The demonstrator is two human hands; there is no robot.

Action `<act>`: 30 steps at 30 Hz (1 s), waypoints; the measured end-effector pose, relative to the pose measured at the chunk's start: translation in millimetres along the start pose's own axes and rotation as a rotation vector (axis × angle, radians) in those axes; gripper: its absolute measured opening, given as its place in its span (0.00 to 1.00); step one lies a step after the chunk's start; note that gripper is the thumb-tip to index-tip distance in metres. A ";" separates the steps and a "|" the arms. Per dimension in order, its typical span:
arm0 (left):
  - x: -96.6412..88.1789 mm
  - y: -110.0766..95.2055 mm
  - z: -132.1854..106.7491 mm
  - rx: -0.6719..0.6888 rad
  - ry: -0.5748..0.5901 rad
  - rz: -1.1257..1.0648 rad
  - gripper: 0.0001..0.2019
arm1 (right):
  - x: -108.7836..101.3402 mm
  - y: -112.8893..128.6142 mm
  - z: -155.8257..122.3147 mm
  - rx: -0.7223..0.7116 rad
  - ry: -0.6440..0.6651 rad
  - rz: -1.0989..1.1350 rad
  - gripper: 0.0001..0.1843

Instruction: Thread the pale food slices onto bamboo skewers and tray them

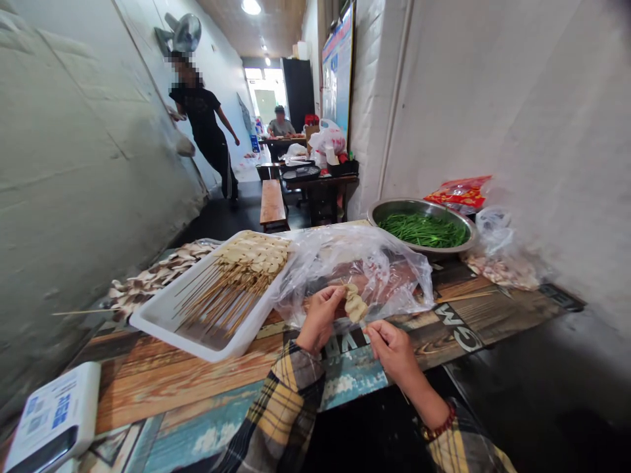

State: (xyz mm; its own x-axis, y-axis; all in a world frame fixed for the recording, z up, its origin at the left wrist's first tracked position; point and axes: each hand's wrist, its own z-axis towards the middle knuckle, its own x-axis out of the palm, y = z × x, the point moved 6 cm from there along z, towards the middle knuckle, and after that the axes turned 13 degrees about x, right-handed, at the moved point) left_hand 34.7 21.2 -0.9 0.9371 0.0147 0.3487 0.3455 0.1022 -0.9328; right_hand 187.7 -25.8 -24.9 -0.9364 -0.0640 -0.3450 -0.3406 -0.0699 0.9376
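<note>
My left hand (319,317) pinches pale food pieces (355,304) threaded on a thin bamboo skewer. My right hand (393,348) is closed on the skewer's lower end, just below the pieces. Both hands hover over the table edge in front of a crumpled clear plastic bag (365,266) holding more food. To the left lies a white rectangular tray (165,322) with several finished skewers (236,279) laid across it. Beyond the tray is a second tray of darker skewered pieces (152,279).
A metal bowl (394,209) of green stems stands at the back right, with a red packet (461,192) and plastic bags (497,259) by the wall. A white device (52,420) sits at the near left. A person walks down the aisle; another sits far back. Benches and tables stand ahead.
</note>
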 end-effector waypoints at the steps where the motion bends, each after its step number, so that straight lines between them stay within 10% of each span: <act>1: 1.2 0.1 -0.2 -0.006 0.021 -0.010 0.21 | -0.2 -0.4 0.1 0.001 0.000 0.009 0.16; 9: 3.5 -1.1 0.0 0.029 0.080 0.049 0.17 | -2.8 0.2 -1.1 0.046 -0.023 0.061 0.16; 15: -31.8 -17.0 12.5 0.185 -0.130 0.145 0.15 | -16.2 -11.6 -2.9 0.125 -0.191 0.217 0.16; 20: -54.0 -20.6 22.4 0.307 -0.197 0.620 0.08 | -16.5 -12.1 -3.7 0.116 -0.176 0.228 0.16; 30: -27.0 -16.8 15.8 0.399 0.098 1.494 0.10 | -11.9 -4.8 -1.0 0.081 -0.115 0.147 0.16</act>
State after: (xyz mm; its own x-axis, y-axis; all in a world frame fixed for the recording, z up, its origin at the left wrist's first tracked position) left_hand 2.8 34.8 6.8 0.4109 0.2800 -0.8676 -0.8952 0.3042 -0.3258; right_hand 200.6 -25.7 -25.3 -0.9783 0.0465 -0.2017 -0.2013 0.0119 0.9795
